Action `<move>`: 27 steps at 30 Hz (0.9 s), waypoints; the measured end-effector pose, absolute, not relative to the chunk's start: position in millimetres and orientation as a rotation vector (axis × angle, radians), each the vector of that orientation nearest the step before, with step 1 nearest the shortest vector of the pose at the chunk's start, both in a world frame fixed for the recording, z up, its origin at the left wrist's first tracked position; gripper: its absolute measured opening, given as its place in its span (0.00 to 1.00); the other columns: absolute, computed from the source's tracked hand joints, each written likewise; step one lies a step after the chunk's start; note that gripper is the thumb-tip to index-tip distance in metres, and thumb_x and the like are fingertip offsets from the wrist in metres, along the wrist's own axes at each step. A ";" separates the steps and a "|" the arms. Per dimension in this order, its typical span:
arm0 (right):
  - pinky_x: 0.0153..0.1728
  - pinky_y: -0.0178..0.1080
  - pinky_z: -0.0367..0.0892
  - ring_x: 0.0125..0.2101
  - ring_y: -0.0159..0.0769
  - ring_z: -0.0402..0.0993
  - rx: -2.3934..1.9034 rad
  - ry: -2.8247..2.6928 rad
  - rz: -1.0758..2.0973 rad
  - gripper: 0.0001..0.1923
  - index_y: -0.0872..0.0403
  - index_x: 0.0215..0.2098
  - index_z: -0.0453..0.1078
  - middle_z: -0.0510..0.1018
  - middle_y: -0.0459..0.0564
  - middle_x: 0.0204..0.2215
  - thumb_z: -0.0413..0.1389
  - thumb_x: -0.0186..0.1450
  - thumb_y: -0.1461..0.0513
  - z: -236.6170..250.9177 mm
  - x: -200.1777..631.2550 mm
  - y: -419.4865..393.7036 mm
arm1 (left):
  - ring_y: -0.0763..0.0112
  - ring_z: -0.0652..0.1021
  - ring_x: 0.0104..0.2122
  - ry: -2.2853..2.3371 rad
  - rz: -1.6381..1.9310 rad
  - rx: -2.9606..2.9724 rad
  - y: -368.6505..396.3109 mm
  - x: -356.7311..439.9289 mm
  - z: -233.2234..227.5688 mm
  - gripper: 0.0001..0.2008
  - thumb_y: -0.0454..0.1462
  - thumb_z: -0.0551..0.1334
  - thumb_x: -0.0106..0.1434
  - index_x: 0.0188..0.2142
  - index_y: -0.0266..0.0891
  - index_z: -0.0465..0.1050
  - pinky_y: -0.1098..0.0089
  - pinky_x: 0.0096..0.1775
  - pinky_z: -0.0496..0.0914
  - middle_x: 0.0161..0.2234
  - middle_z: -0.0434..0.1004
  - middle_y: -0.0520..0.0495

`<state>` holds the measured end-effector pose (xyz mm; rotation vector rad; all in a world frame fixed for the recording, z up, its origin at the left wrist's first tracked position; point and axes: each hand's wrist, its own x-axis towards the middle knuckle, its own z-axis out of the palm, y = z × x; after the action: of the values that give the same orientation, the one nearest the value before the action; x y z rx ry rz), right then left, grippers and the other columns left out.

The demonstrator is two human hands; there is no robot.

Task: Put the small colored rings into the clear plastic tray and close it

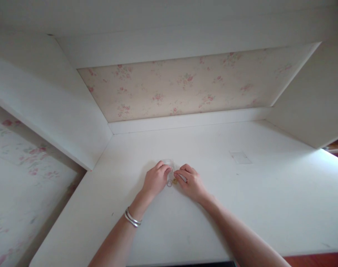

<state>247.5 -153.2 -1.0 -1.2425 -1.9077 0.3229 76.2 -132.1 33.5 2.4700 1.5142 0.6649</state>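
Observation:
My left hand (157,178) is closed in a pinch at the left side of a small clear plastic bag (168,162). From the other side, the fingertips of my right hand (191,182) pinch together at the bag's right edge. Just below the fingertips, a small silvery ring-shaped piece (169,183) and a small gold-coloured piece (174,181) show close together; whether they lie inside the bag or on the table I cannot tell. Two silver bangles (132,218) circle my left wrist.
Another flat clear bag (240,157) lies to the right on the white tabletop (269,200). White side panels (60,100) and a low back ledge (185,120) bound the desk, with flowered wallpaper behind. A dark edge (185,264) shows at the bottom.

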 end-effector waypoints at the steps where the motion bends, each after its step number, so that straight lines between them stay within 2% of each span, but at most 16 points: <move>1: 0.36 0.36 0.62 0.32 0.31 0.67 -1.240 -1.922 0.322 0.11 0.50 0.36 0.73 0.71 0.49 0.32 0.49 0.66 0.60 -0.4 248.0 -153.5 | 0.73 0.75 0.34 1.516 0.634 2.482 -131.0 77.0 33.0 0.12 0.37 0.51 0.67 0.38 0.43 0.73 0.74 0.35 0.67 0.37 0.73 0.50; 4: 0.36 0.36 0.60 0.32 0.31 0.67 -1.229 -1.997 0.324 0.11 0.50 0.37 0.73 0.71 0.48 0.32 0.49 0.66 0.60 3.8 248.8 -156.1 | 0.73 0.75 0.33 1.530 0.632 2.475 -131.6 72.6 31.6 0.12 0.38 0.51 0.67 0.39 0.44 0.74 0.74 0.35 0.67 0.35 0.73 0.50; 11: 0.39 0.37 0.55 0.35 0.32 0.66 -1.177 -2.255 0.262 0.07 0.49 0.36 0.74 0.70 0.47 0.34 0.54 0.63 0.61 12.2 242.4 -163.5 | 0.71 0.74 0.36 1.572 0.908 2.316 -141.2 45.2 33.1 0.13 0.39 0.51 0.67 0.39 0.41 0.74 0.72 0.40 0.68 0.34 0.75 0.47; 19: 0.39 0.39 0.54 0.36 0.34 0.65 -1.198 -2.368 0.201 0.08 0.49 0.37 0.73 0.71 0.48 0.35 0.52 0.65 0.64 11.0 238.5 -164.2 | 0.72 0.75 0.36 1.575 0.764 2.348 -148.2 47.4 30.6 0.12 0.38 0.50 0.67 0.40 0.44 0.73 0.73 0.40 0.68 0.37 0.75 0.48; 27: 0.40 0.39 0.57 0.38 0.35 0.66 -1.217 -2.347 0.220 0.07 0.50 0.37 0.72 0.71 0.50 0.37 0.51 0.65 0.62 12.6 236.2 -164.4 | 0.72 0.75 0.35 1.606 0.633 2.376 -151.5 48.5 28.0 0.12 0.38 0.51 0.67 0.41 0.45 0.74 0.73 0.37 0.67 0.36 0.75 0.49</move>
<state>236.2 -164.4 12.6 -1.2173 -2.3471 0.2200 48.5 -151.5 28.0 2.3765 1.6060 0.6328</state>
